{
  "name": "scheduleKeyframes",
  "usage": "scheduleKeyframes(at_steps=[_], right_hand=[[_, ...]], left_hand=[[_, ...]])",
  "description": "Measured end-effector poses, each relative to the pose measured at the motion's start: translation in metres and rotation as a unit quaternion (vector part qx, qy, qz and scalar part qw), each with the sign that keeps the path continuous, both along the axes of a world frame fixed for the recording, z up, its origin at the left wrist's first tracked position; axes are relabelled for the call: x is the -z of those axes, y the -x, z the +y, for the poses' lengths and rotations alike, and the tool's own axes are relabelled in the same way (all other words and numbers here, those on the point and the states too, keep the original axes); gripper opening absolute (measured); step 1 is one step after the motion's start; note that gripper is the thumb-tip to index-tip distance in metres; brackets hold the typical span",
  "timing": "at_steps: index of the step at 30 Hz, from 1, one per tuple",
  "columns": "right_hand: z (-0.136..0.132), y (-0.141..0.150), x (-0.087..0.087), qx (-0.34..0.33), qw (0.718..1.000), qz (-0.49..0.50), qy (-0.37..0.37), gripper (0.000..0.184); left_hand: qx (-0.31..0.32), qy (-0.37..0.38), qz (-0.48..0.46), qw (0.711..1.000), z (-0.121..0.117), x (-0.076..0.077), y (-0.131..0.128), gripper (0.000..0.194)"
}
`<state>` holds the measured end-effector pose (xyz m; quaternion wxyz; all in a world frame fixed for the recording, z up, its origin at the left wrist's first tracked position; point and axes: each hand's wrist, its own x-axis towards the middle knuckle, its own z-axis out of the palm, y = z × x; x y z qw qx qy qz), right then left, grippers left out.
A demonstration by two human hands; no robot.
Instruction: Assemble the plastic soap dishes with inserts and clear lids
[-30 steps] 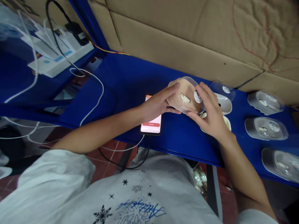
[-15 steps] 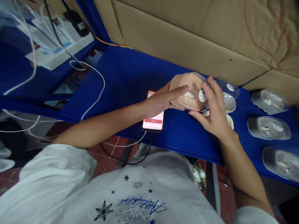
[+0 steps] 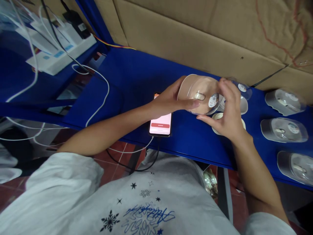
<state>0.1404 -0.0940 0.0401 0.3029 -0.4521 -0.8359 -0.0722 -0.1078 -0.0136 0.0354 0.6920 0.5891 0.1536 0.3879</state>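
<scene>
A clear plastic case [image 3: 184, 89] holds a peach-coloured rounded item with a pale slot, which looks like a computer mouse [image 3: 204, 87]. A round white label with a barcode [image 3: 213, 100] sticks to the case. My left hand [image 3: 174, 101] grips the left end, thumb across the top and fingers mostly hidden beneath. At the right end, my right hand [image 3: 228, 107] has its fingers on the far edge and its thumb near the front edge. Partly behind my right hand lie a cream round piece [image 3: 216, 124], a white tray [image 3: 244, 105] and a clear lid [image 3: 245, 89].
Three similar packages with grey items [image 3: 285, 101] stand at the right of the blue shelf [image 3: 137, 71]. A lit phone [image 3: 160, 125] with a cable lies below my left wrist. Power strips [image 3: 61, 55] and loose cables crowd the left. Cardboard [image 3: 171, 36] lines the back.
The case has tilted slightly in my hands, its label turning toward me. My left thumb has slid down from the slot to its near side. Both hands stay on the case.
</scene>
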Motion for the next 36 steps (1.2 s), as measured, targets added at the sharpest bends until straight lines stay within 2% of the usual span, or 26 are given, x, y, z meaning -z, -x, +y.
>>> scheduleKeyframes(at_steps=[2, 4, 7, 9, 13, 16, 19, 23, 25, 27, 30, 33, 36], right_hand=[[0.000, -0.002, 0.000, 0.001, 1.000, -0.005, 0.000, 0.107], [0.001, -0.002, 0.000, -0.008, 1.000, -0.008, -0.011, 0.109], [0.001, 0.000, -0.001, -0.022, 1.000, -0.014, -0.006, 0.109], [-0.001, 0.002, -0.003, -0.005, 0.999, -0.023, 0.034, 0.107], [-0.005, 0.005, -0.006, -0.004, 0.998, -0.031, 0.063, 0.109], [-0.004, 0.004, -0.009, -0.037, 0.997, -0.033, 0.056, 0.103], [0.002, 0.003, -0.016, -0.034, 0.996, -0.040, 0.076, 0.094], [0.029, 0.000, -0.026, -0.021, 0.994, -0.048, 0.101, 0.090], [0.052, -0.004, -0.025, 0.002, 0.990, -0.053, 0.133, 0.085], [0.078, -0.007, -0.020, 0.011, 0.986, -0.055, 0.157, 0.085], [0.113, -0.008, -0.008, -0.013, 0.984, -0.056, 0.170, 0.095], [0.135, 0.001, 0.000, -0.023, 0.985, -0.058, 0.162, 0.095], [0.147, 0.015, 0.004, -0.019, 0.983, -0.078, 0.165, 0.088]], left_hand=[[0.000, 0.007, 0.002, 1.000, 0.000, 0.001, 0.000, 0.076], [0.008, 0.045, -0.014, 0.999, -0.001, 0.001, -0.001, 0.074], [0.052, 0.132, -0.042, 0.989, -0.003, -0.003, -0.002, 0.059], [0.071, 0.185, -0.044, 0.979, -0.004, -0.008, -0.002, 0.045], [0.041, 0.248, -0.016, 0.968, -0.004, -0.013, -0.001, 0.033], [0.033, 0.269, 0.003, 0.963, -0.002, -0.014, -0.001, 0.036], [0.020, 0.288, 0.005, 0.958, 0.001, -0.016, -0.001, 0.038], [0.007, 0.322, -0.018, 0.947, 0.009, -0.021, 0.002, 0.043], [-0.037, 0.329, -0.034, 0.943, 0.016, -0.022, 0.005, 0.045], [-0.101, 0.326, -0.052, 0.938, 0.022, -0.021, 0.007, 0.044], [-0.168, 0.315, -0.064, 0.932, 0.026, -0.018, 0.009, 0.040], [-0.194, 0.299, -0.068, 0.932, 0.023, -0.017, 0.010, 0.035], [-0.209, 0.273, -0.083, 0.935, 0.015, -0.020, 0.010, 0.035]])
